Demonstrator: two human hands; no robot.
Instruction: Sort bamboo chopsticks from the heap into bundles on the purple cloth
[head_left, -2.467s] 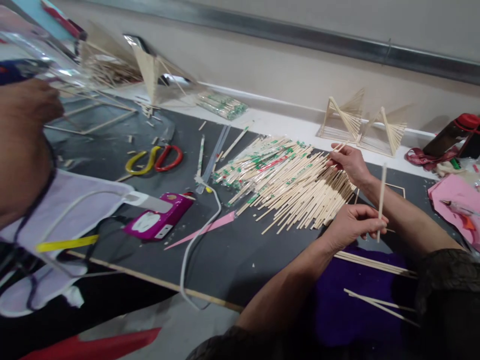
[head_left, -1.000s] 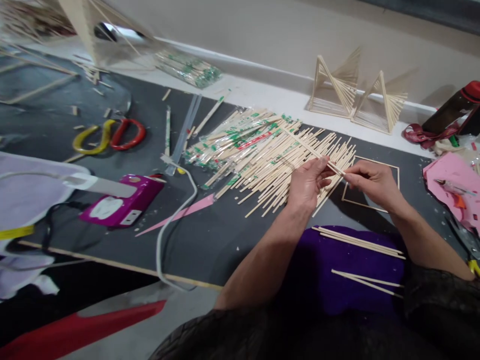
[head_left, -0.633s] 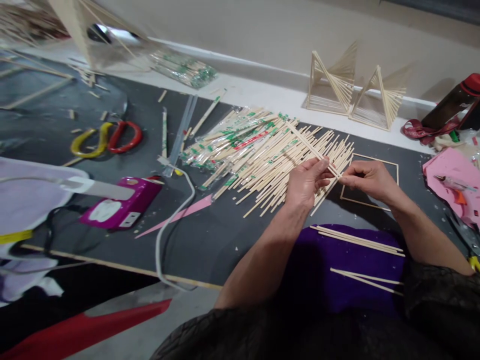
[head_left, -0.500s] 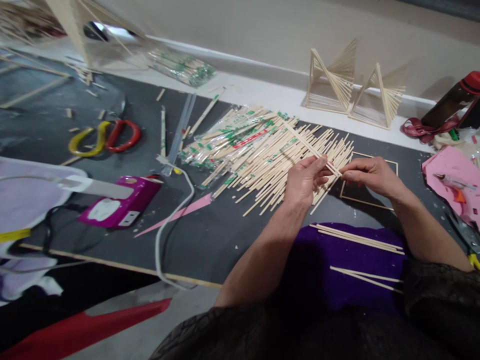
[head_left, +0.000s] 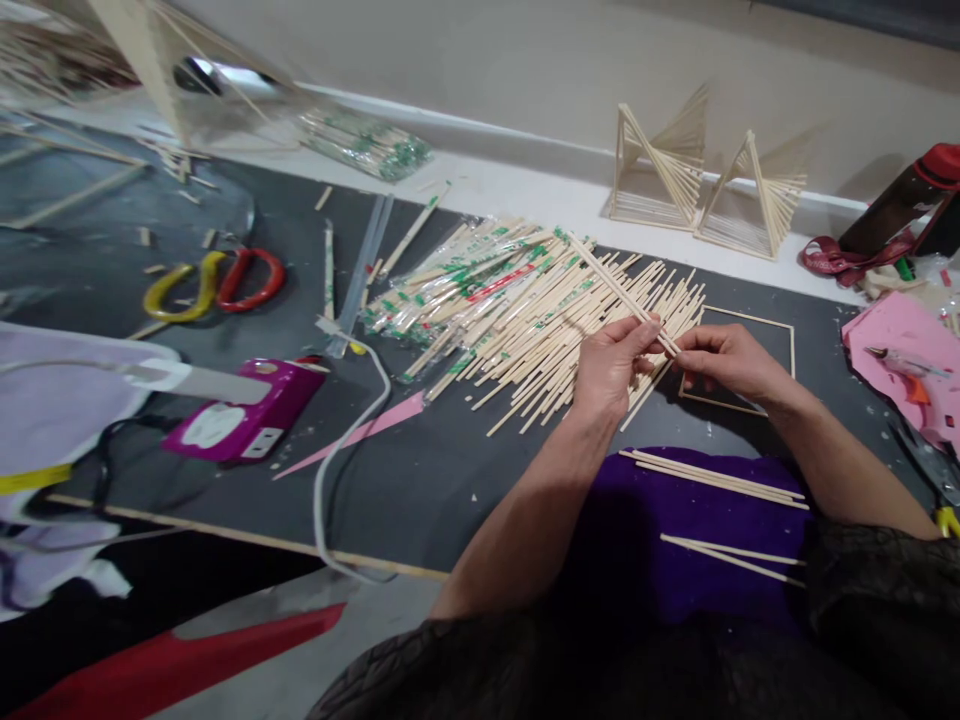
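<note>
Between both hands I hold a pair of wooden chopsticks [head_left: 609,282], slanting up and left over the pile. My left hand [head_left: 609,370] is closed around them, thumb on top. At their lower right end, the fingers of my right hand [head_left: 724,358] pinch the tips. Beneath lies a spread of loose chopsticks [head_left: 525,375], with several still in clear and green wrappers [head_left: 442,275]. A square frame of sticks [head_left: 793,350] lies on the table behind my right hand. On the purple cloth [head_left: 630,560] at my lap rest several more chopsticks [head_left: 720,478].
Two stick models [head_left: 656,180] stand on the white ledge. To the left are scissors [head_left: 251,280] with red and yellow handles, a purple power strip [head_left: 244,410] and a white cable [head_left: 319,500]. A glue gun [head_left: 911,365] on pink material and a dark bottle [head_left: 896,200] are at right.
My right hand has shifted slightly left along the chopstick ends, its fingers more curled. Both hands keep hold of the pair. The view has moved a little.
</note>
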